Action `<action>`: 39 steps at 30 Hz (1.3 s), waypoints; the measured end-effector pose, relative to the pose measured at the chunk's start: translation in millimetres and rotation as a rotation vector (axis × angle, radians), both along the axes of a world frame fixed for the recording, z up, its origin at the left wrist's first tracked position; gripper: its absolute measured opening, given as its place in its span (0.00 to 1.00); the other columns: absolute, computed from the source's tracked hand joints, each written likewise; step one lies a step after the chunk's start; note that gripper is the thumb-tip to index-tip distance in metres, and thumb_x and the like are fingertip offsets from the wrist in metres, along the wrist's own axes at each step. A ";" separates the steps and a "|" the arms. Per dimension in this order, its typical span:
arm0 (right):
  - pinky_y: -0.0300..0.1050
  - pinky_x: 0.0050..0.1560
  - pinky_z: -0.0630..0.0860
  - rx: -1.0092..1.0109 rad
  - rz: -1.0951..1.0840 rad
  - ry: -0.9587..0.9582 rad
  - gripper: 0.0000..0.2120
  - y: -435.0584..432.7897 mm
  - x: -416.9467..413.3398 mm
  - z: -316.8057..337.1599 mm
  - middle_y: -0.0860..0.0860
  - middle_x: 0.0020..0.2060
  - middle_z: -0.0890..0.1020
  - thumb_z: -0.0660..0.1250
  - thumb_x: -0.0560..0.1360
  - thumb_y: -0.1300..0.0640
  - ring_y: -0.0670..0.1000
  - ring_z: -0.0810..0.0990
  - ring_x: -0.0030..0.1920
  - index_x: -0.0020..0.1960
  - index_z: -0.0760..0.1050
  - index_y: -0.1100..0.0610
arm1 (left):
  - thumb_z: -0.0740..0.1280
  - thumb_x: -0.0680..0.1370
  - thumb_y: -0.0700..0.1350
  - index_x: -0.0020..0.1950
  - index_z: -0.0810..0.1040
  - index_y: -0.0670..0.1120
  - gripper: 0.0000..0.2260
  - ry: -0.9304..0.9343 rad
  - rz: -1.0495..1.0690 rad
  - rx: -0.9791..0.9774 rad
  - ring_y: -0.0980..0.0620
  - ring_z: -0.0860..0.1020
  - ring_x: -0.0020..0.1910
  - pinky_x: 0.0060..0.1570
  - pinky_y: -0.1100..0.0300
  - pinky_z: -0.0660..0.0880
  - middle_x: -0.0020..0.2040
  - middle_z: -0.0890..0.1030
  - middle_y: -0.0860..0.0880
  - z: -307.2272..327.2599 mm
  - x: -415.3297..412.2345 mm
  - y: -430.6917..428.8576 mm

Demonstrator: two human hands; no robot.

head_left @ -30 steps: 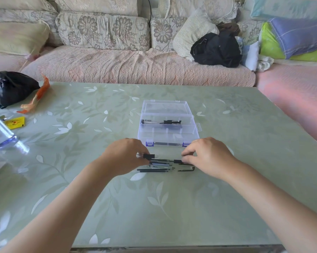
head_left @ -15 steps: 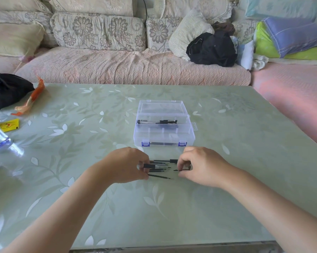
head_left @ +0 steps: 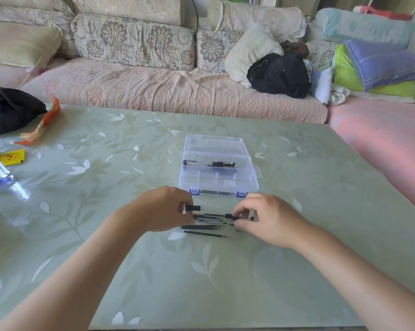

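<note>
In front of the clear box [head_left: 218, 185], the left hand [head_left: 161, 209] pinches a black cap [head_left: 192, 208], the right hand [head_left: 266, 218] a pen barrel [head_left: 216, 215]. One pen [head_left: 211, 164] lies boxed; loose refills [head_left: 201, 227] on the table [head_left: 321, 211] are not yet packed.

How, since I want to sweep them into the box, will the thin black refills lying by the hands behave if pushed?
The refills look round and slender, so they would probably roll on the glossy table if pushed sideways. They seem light for their length and perhaps slightly bendy, so a push at one end may just swing them.
</note>
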State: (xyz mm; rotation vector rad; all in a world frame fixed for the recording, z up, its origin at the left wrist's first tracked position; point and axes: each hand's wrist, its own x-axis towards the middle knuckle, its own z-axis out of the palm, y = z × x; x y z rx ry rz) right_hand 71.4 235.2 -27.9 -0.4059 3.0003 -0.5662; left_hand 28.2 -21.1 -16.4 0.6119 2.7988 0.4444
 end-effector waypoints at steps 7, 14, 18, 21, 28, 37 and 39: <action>0.40 0.42 0.71 0.035 -0.128 0.085 0.04 -20.0 -56.6 28.0 0.39 0.44 0.81 0.66 0.76 0.50 0.39 0.75 0.41 0.48 0.79 0.44 | 0.65 0.76 0.57 0.45 0.73 0.58 0.04 0.031 0.039 0.046 0.58 0.71 0.35 0.32 0.62 0.64 0.39 0.74 0.56 4.6 -7.1 -6.4; 0.43 0.47 0.77 0.315 -0.015 -0.114 0.02 -53.1 -117.9 34.7 0.39 0.40 0.82 0.73 0.71 0.50 0.43 0.79 0.45 0.43 0.82 0.46 | 0.64 0.78 0.55 0.54 0.77 0.55 0.08 0.061 0.048 0.072 0.54 0.71 0.39 0.32 0.63 0.63 0.38 0.70 0.57 6.2 -13.5 -10.3; 0.39 0.37 0.77 0.388 0.054 -0.212 0.02 -67.5 -128.0 35.1 0.42 0.38 0.84 0.75 0.69 0.52 0.44 0.80 0.36 0.40 0.83 0.49 | 0.64 0.78 0.55 0.55 0.77 0.55 0.09 0.054 0.061 0.101 0.52 0.71 0.40 0.31 0.64 0.62 0.38 0.70 0.57 6.9 -17.7 -13.9; 0.35 0.29 0.71 0.442 0.069 -0.255 0.04 -73.5 -131.1 37.7 0.45 0.37 0.85 0.75 0.68 0.51 0.44 0.77 0.25 0.39 0.83 0.50 | 0.63 0.78 0.54 0.56 0.77 0.54 0.10 0.058 0.069 0.104 0.51 0.72 0.42 0.31 0.63 0.62 0.42 0.72 0.56 7.6 -19.7 -15.1; 0.37 0.32 0.74 0.531 0.082 -0.243 0.02 -77.0 -135.0 35.2 0.46 0.37 0.85 0.75 0.69 0.54 0.47 0.80 0.29 0.39 0.83 0.51 | 0.63 0.78 0.53 0.57 0.77 0.54 0.10 0.050 0.078 0.098 0.50 0.72 0.42 0.31 0.63 0.62 0.46 0.74 0.54 10.3 -18.2 -14.6; 0.40 0.33 0.75 0.486 0.078 -0.197 0.04 -72.4 -132.6 33.6 0.45 0.35 0.84 0.76 0.67 0.54 0.45 0.77 0.28 0.35 0.81 0.50 | 0.63 0.78 0.54 0.57 0.77 0.55 0.10 0.039 0.083 0.080 0.50 0.73 0.44 0.32 0.64 0.63 0.47 0.74 0.54 10.3 -15.9 -11.8; 0.38 0.32 0.72 0.498 0.090 -0.187 0.05 -73.8 -132.4 34.0 0.44 0.35 0.83 0.74 0.68 0.56 0.42 0.74 0.29 0.35 0.81 0.49 | 0.63 0.78 0.54 0.57 0.78 0.55 0.10 0.037 0.083 0.069 0.50 0.73 0.44 0.32 0.63 0.63 0.47 0.74 0.54 10.2 -15.2 -11.1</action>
